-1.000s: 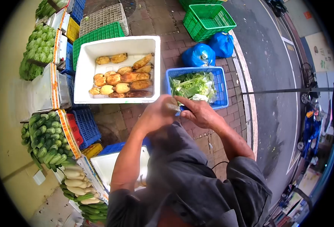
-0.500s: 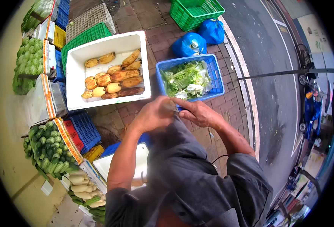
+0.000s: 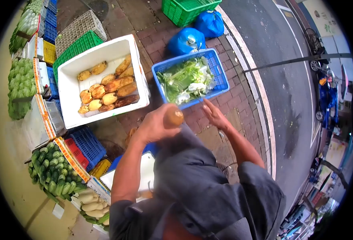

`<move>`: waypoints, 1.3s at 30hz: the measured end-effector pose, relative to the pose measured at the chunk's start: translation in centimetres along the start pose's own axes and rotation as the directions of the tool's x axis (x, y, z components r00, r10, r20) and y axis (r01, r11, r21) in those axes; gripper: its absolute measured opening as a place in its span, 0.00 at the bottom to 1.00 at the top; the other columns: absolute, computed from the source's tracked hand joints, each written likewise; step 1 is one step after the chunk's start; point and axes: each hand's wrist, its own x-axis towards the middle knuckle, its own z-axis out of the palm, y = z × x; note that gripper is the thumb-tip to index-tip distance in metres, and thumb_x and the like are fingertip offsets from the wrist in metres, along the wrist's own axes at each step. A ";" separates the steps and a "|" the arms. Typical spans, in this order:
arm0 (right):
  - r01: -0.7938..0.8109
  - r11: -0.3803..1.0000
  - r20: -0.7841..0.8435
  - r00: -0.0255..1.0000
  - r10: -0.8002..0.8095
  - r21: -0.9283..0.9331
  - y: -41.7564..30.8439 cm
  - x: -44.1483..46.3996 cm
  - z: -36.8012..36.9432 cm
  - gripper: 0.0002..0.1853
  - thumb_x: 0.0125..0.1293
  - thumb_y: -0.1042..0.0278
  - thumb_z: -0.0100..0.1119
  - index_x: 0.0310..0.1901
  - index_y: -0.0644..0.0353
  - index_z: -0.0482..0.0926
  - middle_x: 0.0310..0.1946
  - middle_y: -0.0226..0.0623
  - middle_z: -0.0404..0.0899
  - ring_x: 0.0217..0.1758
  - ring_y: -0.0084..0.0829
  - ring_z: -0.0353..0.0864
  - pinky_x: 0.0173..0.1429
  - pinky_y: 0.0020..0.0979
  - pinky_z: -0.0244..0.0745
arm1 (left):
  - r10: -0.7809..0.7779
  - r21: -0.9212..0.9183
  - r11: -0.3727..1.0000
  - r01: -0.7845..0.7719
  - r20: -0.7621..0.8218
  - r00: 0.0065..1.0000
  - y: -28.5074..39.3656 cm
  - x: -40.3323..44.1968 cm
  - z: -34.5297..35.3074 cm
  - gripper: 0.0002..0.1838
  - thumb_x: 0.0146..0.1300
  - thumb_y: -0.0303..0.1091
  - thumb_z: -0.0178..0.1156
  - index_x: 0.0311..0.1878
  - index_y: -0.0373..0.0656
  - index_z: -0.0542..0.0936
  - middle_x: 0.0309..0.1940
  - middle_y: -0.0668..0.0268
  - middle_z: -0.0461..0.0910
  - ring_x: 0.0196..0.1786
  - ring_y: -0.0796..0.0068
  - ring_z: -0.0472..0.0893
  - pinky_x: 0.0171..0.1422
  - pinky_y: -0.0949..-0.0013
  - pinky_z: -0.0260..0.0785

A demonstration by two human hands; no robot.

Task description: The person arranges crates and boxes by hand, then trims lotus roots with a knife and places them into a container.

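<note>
Grips a lotus root (image 3: 175,116) in the left hand (image 3: 155,126), fingers curled around the side, pale round end showing. Holds the right hand (image 3: 216,116) apart from the root, near the blue basket (image 3: 221,77) of leafy greens (image 3: 189,79), fingers extended; cannot tell whether gripping anything. Shows more lotus roots (image 3: 117,83) lying in the white foam box (image 3: 139,60).

Bright, diffuse daylight; edges bend fisheye-style into black corners.

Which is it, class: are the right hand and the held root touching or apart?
Apart: the head view shows brick paving between the right hand and the root.
</note>
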 end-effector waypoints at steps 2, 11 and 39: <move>-0.177 0.979 0.000 0.984 0.178 0.104 2.4 -0.7 0.7 0.31 0.78 0.50 0.48 0.75 0.60 0.61 0.44 0.48 0.84 0.46 0.39 0.84 0.51 0.37 0.78 | 0.007 0.019 1.000 -0.007 -0.018 1.000 0.0 0.4 -0.1 0.37 0.45 0.42 0.76 0.60 0.46 0.75 0.53 0.52 0.82 0.58 0.50 0.81 0.61 0.57 0.73; 0.369 0.925 0.263 0.905 -0.335 -0.091 -12.0 -4.4 0.6 0.32 0.73 0.56 0.55 0.74 0.58 0.59 0.51 0.62 0.80 0.55 0.65 0.77 0.57 0.51 0.72 | 0.062 0.113 0.992 -0.054 -0.070 0.996 -0.2 0.6 0.4 0.32 0.48 0.36 0.74 0.57 0.43 0.75 0.45 0.58 0.83 0.49 0.59 0.84 0.55 0.63 0.74; 0.341 0.937 0.256 0.915 -0.313 -0.072 -10.3 -4.3 0.0 0.30 0.73 0.58 0.54 0.73 0.57 0.63 0.51 0.61 0.80 0.57 0.62 0.78 0.57 0.50 0.73 | -0.025 0.109 0.994 0.020 0.046 0.999 0.7 1.9 1.7 0.36 0.45 0.42 0.72 0.61 0.47 0.75 0.52 0.51 0.82 0.55 0.51 0.82 0.58 0.56 0.75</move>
